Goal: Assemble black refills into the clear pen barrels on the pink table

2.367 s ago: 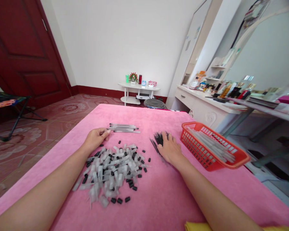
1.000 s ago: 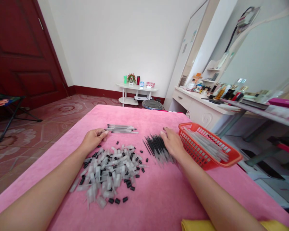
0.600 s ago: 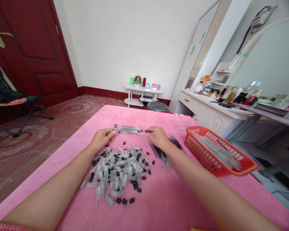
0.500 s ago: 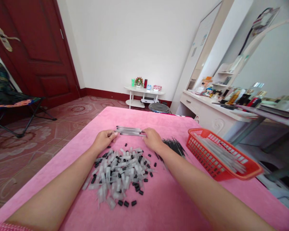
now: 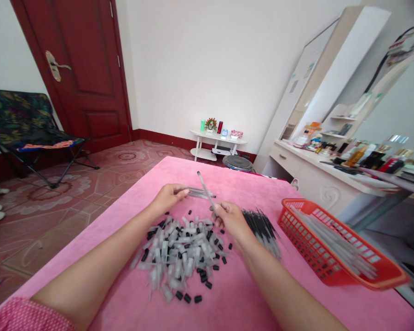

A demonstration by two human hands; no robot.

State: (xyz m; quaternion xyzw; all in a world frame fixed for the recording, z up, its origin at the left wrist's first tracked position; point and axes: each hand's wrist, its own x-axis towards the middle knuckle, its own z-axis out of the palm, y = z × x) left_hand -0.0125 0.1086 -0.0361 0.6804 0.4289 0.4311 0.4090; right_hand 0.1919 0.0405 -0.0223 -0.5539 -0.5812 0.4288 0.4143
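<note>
My left hand has its fingers closed at the left ends of several clear pens that lie side by side above the pink cloth. A single clear pen with a dark tip is pinched by my right hand; it tilts up and to the left, across the other pens in view. Below both hands spreads a pile of translucent pen caps, mixed with small black plugs. Right of my right hand lies a bundle of thin black-ended pen refills.
A red plastic basket holding clear pen tubes stands at the right on the pink cloth. Beyond are a low white shelf, a round stool, a cluttered dressing table and a folding chair.
My right hand has drawn back from the right ends of the pens, now with one pen tilted up in its fingers. My left hand remains at the group. The camera view has turned left.
</note>
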